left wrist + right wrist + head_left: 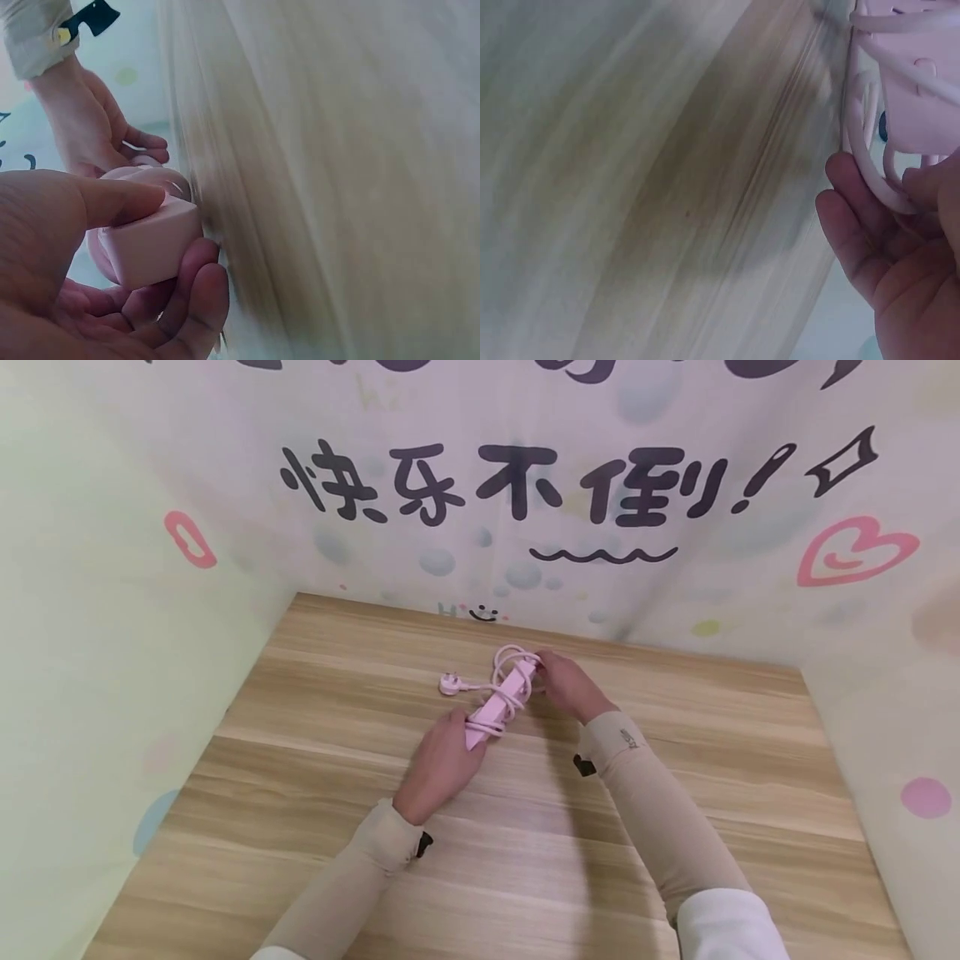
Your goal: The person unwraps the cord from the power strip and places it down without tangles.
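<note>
A pink power strip (496, 705) lies at a slant over the wooden table, with its pink cord (513, 648) wound around it in loops. My left hand (442, 767) grips the strip's near end; in the left wrist view the thumb lies on top of the strip's end (154, 247) and fingers curl beneath. At the far end my right hand (570, 687) pinches a loop of cord (864, 154) between thumb and fingers, close to the strip's end. The plug (450, 684) sticks out to the left on a short length of cord, prongs upward.
The wooden table (300, 735) meets a white printed backdrop (480, 568) just behind the strip. Pale side walls (90, 693) border the table left and right. Dark clips (583, 766) show at both sleeve cuffs.
</note>
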The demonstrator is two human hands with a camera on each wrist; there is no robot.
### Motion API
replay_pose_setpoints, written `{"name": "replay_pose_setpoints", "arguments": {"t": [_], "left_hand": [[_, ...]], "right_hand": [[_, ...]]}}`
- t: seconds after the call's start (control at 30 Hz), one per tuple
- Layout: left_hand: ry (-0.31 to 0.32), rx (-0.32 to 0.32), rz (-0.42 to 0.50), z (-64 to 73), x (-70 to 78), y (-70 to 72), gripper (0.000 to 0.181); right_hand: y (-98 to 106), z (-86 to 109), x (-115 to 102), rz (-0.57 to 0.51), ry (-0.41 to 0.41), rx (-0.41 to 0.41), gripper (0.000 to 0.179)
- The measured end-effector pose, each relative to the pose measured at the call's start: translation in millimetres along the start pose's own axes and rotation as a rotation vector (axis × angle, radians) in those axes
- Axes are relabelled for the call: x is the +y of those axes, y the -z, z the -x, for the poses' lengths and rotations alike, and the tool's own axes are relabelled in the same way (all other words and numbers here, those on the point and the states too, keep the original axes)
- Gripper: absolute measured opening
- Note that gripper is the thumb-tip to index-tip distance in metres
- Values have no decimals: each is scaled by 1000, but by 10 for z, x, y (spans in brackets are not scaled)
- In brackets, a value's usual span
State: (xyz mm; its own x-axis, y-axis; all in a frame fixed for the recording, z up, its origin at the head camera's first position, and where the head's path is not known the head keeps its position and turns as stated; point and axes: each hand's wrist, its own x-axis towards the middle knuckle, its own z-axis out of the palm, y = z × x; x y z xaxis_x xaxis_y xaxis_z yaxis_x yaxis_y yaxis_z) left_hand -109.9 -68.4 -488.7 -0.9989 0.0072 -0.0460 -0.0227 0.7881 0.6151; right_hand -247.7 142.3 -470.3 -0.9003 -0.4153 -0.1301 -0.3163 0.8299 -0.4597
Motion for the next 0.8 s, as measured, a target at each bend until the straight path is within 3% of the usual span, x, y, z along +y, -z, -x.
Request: {"name": "replay_pose_setpoints", "arguments": {"t": [0.37,0.5,0.67,0.8], "left_hand": [[-17,91,16,-54,-55,110,49],[0,138,65,-98,-57,117,49],[9,242,159,-150,-61,144,43],[13,260,212,-194,-62,212,43]], "right_hand": [[53,194,-19,-8,36,100,27],[123,299,-14,-63,5,88,30],[224,418,-42,-141,-29,100,33],[301,482,-89,-149,-17,121,32]]}}
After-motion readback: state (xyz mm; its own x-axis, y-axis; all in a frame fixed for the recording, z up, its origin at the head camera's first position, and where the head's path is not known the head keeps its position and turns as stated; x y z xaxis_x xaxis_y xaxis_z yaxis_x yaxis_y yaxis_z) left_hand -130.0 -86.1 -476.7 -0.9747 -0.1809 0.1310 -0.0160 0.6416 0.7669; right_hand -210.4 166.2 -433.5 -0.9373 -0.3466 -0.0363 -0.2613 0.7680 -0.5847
